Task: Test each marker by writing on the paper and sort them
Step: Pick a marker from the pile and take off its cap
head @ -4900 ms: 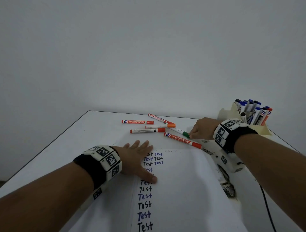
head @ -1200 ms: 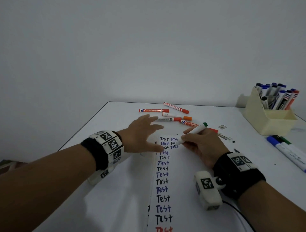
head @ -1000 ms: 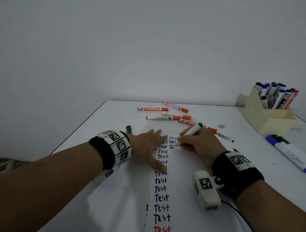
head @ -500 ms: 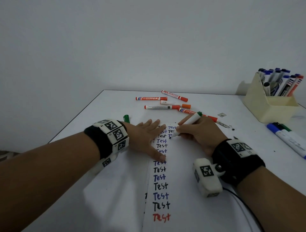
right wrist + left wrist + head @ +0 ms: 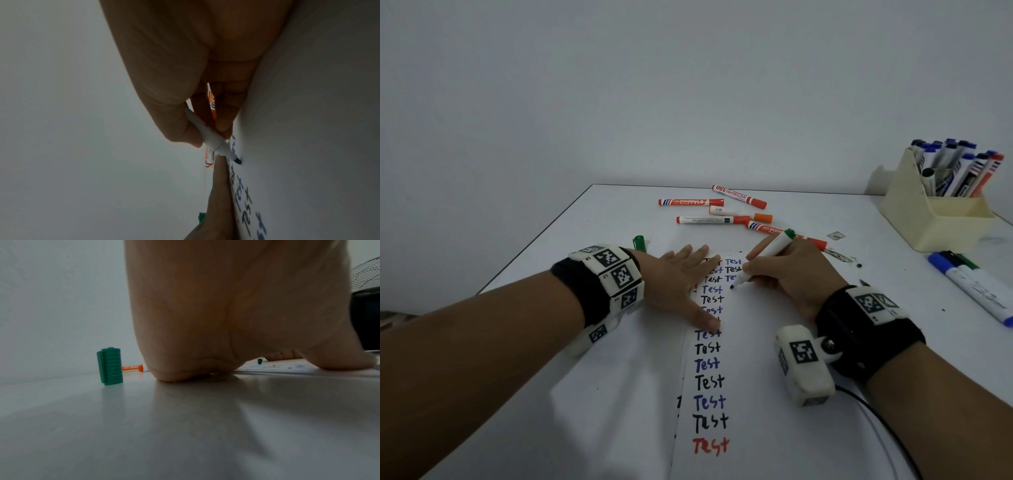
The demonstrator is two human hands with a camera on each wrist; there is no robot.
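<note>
Currently the right hand (image 5: 794, 270) is pinching a green marker (image 5: 770, 253) between thumb and fingers, its barrel tilting up and away to the far right. The dark tip is touching the paper (image 5: 756, 394) just below the short second column of "Test" entries; the right wrist view is showing the same contact, the nib (image 5: 237, 160) meeting the sheet beside the writing. The left hand (image 5: 681, 281) is lying flat with fingers spread, palm down, pressing on the paper's left part and partly covering the upper entries of the long column. That column is running toward the near edge in black and blue, ending in one red entry.

A green cap (image 5: 639, 242) is standing upright on the table (image 5: 592, 240), just beyond the left wrist; the left wrist view is confirming it (image 5: 110, 366) upright and apart from the palm. Five orange markers (image 5: 709, 219) are lying loose at the far centre, well apart from the hands except the nearest one, which is passing behind the right hand. At far right a cream holder (image 5: 935, 219) is containing upright markers, mostly blue-capped. Near it, on the table's right, two or more markers (image 5: 972, 287) are lying side by side.
</note>
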